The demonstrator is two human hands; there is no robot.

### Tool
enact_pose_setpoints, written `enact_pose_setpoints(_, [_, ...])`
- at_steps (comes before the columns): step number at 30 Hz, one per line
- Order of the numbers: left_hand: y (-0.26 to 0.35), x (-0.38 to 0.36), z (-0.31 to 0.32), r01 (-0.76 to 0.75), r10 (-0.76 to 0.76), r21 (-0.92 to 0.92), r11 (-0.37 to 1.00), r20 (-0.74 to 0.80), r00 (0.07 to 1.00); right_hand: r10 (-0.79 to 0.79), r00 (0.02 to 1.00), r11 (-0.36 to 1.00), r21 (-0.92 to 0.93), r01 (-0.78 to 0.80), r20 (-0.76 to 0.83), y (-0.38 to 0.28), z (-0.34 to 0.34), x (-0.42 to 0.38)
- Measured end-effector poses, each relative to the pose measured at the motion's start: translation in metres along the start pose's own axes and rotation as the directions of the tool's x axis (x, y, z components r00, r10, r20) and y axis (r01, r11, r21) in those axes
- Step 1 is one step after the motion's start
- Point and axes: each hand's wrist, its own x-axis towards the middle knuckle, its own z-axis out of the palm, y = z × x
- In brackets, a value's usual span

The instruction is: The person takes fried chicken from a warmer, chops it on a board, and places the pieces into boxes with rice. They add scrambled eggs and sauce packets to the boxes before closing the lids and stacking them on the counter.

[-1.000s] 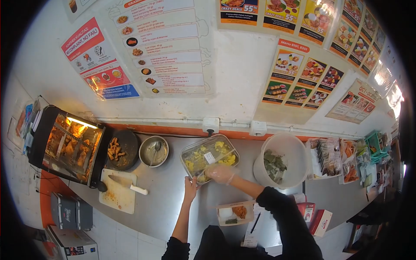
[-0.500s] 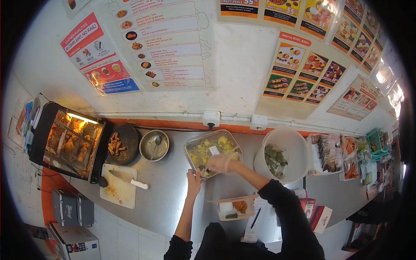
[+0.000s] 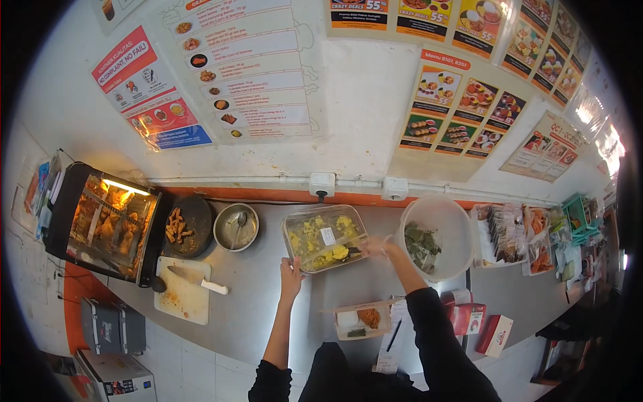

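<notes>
A clear rectangular plastic container holds yellow scrambled-egg-like food and has a white label on it. My left hand grips its near left corner. At the near right corner is my right hand, in a clear glove, its fingers drawn together by a small dark item at the food's edge. What those fingers hold is too small to make out. Closer to me sits an open takeaway box with white rice, a brown fried piece and something green.
To the right stands a large white tub of dark green leaves. Leftward are a metal bowl with a spoon, a dark pan, a cutting board with a knife, and a lit warming cabinet. A pen lies on papers.
My right hand has moved from over the middle of the food to the container's right corner. My left hand stays at the left corner, shifted slightly left.
</notes>
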Motion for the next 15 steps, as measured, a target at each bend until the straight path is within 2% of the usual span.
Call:
enact_pose_setpoints(1, [-0.001,0.001,-0.001,-0.002,0.002,0.004,1.000,-0.003,1.000,-0.010,1.000,0.984,0.179,0.014,-0.024,0.005,0.000,-0.007])
enact_pose_setpoints(4, [0.007,-0.001,-0.001,0.017,-0.017,-0.038,0.999,-0.015,1.000,0.025,0.994,0.985,0.175,-0.007,-0.103,0.008,0.001,-0.024])
enact_pose_setpoints(6, [0.005,0.000,-0.003,0.043,-0.045,-0.046,0.998,-0.027,0.999,-0.041,0.994,0.999,0.029,0.044,-0.101,0.020,-0.003,-0.019])
enact_pose_setpoints(8, [-0.002,0.001,-0.005,0.079,-0.080,-0.020,0.997,-0.040,0.996,-0.056,0.988,0.998,0.027,0.060,-0.144,0.032,0.001,-0.023])
enact_pose_setpoints(10, [-0.011,0.003,-0.007,0.143,-0.146,-0.075,0.987,-0.036,0.989,-0.017,0.970,0.984,0.167,0.059,-0.243,0.036,0.006,-0.035])
enact_pose_setpoints(11, [-0.018,0.004,-0.007,0.174,-0.178,-0.102,0.979,-0.032,0.983,-0.050,0.965,0.984,0.155,0.092,-0.258,0.039,0.010,-0.040])
enact_pose_setpoints(12, [-0.044,0.010,-0.007,0.130,-0.119,0.085,0.988,-0.123,0.985,-0.082,0.959,0.982,0.142,0.124,-0.272,0.043,0.014,-0.045])
enact_pose_setpoints(14, [-0.103,0.022,-0.002,0.078,0.048,0.452,0.889,-0.261,0.964,-0.119,0.946,0.967,0.182,0.180,-0.302,0.037,0.024,-0.061])
enact_pose_setpoints(15, [-0.086,0.009,0.004,-0.041,0.134,0.379,0.925,-0.222,0.966,-0.119,0.940,0.950,0.237,0.201,-0.320,0.024,0.032,-0.084])
